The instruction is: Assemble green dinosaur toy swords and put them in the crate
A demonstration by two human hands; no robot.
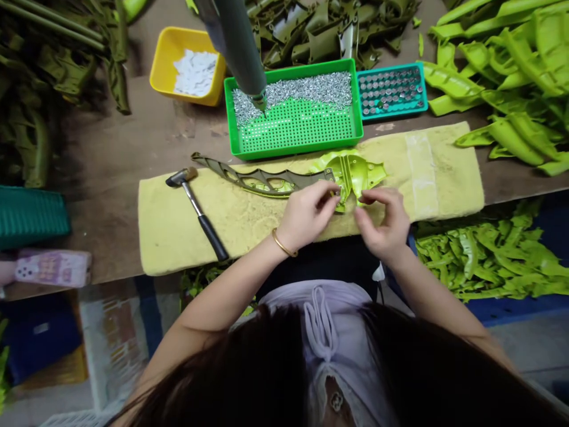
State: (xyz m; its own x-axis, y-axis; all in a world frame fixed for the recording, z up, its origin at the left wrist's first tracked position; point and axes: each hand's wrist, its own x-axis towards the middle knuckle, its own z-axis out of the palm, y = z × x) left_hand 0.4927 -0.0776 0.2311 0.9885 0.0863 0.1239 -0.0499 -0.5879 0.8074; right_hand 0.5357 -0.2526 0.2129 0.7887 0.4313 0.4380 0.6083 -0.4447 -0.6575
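- Although only the head view covers the bench, a long slotted olive bar [262,184] lying end to end with a bright green molded part [355,172], apparently joined to it, both flat on a folded yellow towel [444,172].
- Green part just ahead of and between the hands, its near edge under the fingers.
- Left hand [306,213]: closed to a pinch at that near edge, thumb and fingertips together; anything small between them hidden.
- Right hand [382,222]: fingers curled, tips at the same edge; firm grip or light touch impossible to tell.
- Done so far, as far as visible: bar and green part together. Left: heaped silver rivets [293,92] across the upper half of a green tray [293,153], rows of round metal studs [391,92] in a teal tray [391,114], and piles of green parts [489,261] at right.
- Small hammer [195,204] on the towel, left of the hands.
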